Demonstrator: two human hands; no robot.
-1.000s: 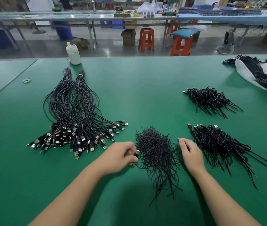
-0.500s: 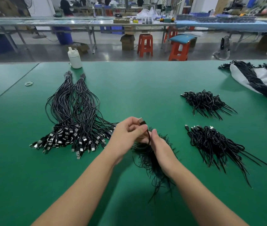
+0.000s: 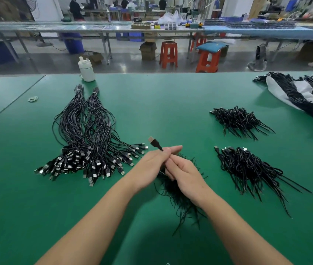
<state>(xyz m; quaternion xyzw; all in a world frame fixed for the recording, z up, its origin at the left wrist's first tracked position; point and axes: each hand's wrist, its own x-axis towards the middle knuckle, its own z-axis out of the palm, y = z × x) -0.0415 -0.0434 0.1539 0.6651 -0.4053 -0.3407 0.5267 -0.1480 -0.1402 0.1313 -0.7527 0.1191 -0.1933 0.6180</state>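
My left hand [image 3: 154, 162] holds a black USB cable [image 3: 154, 143] just below its plug, which sticks up and to the left. My right hand [image 3: 183, 175] meets the left hand, its fingers curled around the same cable lower down. Both hands hover above a small heap of black twist ties [image 3: 180, 199] on the green table [image 3: 171, 104]. What the right fingers pinch is hidden behind the left hand.
A large fan of loose USB cables [image 3: 87, 142] lies at the left. Two piles of coiled, tied cables [image 3: 236, 119] [image 3: 247, 167] lie at the right. A white bag with cable bundles [image 3: 302, 94] sits far right, a white bottle [image 3: 86, 69] at the back, rubber bands [image 3: 32, 99] at the left.
Both hands left the tie heap and came together over it. The left hand lifted a cable, whose plug now points up and to the left; the right hand closed around the cable.
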